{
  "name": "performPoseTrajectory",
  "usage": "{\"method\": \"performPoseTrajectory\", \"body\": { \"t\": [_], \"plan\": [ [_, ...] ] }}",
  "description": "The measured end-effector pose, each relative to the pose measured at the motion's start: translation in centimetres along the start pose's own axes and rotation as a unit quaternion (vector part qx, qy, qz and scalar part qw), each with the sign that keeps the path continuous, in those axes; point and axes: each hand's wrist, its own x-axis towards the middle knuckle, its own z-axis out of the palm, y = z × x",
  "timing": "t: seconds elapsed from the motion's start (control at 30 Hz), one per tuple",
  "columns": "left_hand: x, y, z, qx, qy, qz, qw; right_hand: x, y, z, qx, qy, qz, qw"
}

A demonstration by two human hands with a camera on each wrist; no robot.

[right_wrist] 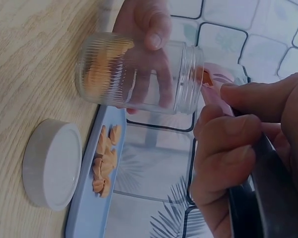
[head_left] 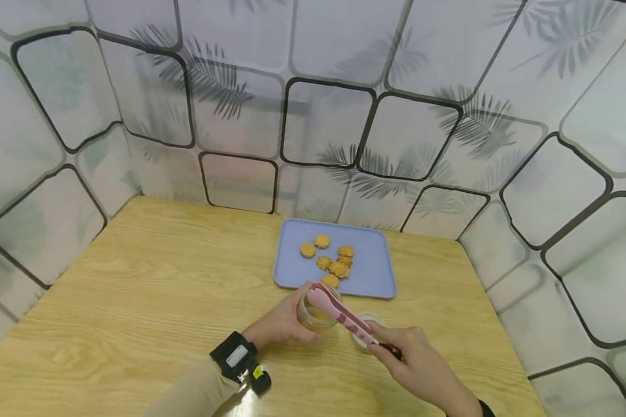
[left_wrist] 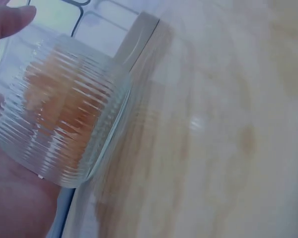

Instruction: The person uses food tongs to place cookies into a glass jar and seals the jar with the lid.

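My left hand (head_left: 286,319) grips a clear ribbed glass jar (right_wrist: 159,74) around its side. Several golden cookies (right_wrist: 102,69) lie in the bottom of the jar, which the left wrist view also shows through the ribbed glass. My right hand (head_left: 422,360) holds pink tongs (head_left: 346,317) with a dark handle. Their tips are at the jar's mouth, with a piece of orange-brown cookie (right_wrist: 206,78) between them, partly hidden by the fingers. Beyond the jar, more cookies (head_left: 339,269) lie on a blue tray (head_left: 372,260).
A round white lid (right_wrist: 52,163) lies on the wooden table (head_left: 162,278), just right of the jar and partly behind the tongs in the head view. Patterned curtains (head_left: 323,46) enclose the table at the back and sides.
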Motion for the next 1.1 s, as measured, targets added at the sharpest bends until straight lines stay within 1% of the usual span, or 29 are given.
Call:
{"method": "performPoseTrajectory", "body": {
  "t": [0.13,0.23,0.37,0.43,0.53,0.63,0.7,0.77,0.83,0.97,1.1],
  "plan": [
    [0.0,0.1,0.2,0.017,0.020,-0.005,0.9996,-0.1,-0.1,0.1,-0.008,0.001,-0.020,1.000],
    [0.0,0.3,0.2,0.014,0.023,-0.007,0.9996,-0.1,-0.2,0.1,-0.012,0.003,-0.024,1.000],
    [-0.1,0.5,0.3,0.021,0.025,-0.012,0.9994,-0.1,-0.2,0.2,-0.005,0.005,-0.011,1.000],
    [-0.1,0.6,0.3,0.025,0.026,-0.014,0.9992,-0.1,0.1,0.1,0.001,0.014,0.000,1.000],
    [-0.2,0.6,0.4,0.023,0.026,-0.012,0.9993,0.2,1.3,0.0,-0.013,0.048,0.007,0.999],
    [-0.1,0.5,0.4,0.012,0.023,-0.003,0.9997,1.2,3.3,0.0,-0.065,0.092,0.026,0.993],
    [-0.1,0.5,0.4,0.011,0.022,-0.001,0.9997,2.1,4.8,0.2,-0.101,0.104,0.052,0.988],
    [-0.1,0.5,0.4,0.009,0.021,0.000,0.9997,2.8,6.3,0.5,-0.123,0.098,0.086,0.984],
    [-0.1,0.5,0.4,0.009,0.020,0.000,0.9998,3.4,7.5,0.8,-0.128,0.084,0.112,0.982],
    [-0.1,0.5,0.5,0.009,0.017,0.002,0.9998,4.5,9.0,1.3,-0.124,0.066,0.139,0.980],
    [-0.1,0.6,0.5,0.003,0.013,0.000,0.9999,5.2,9.3,1.6,-0.130,0.055,0.158,0.977]
  ]
}}
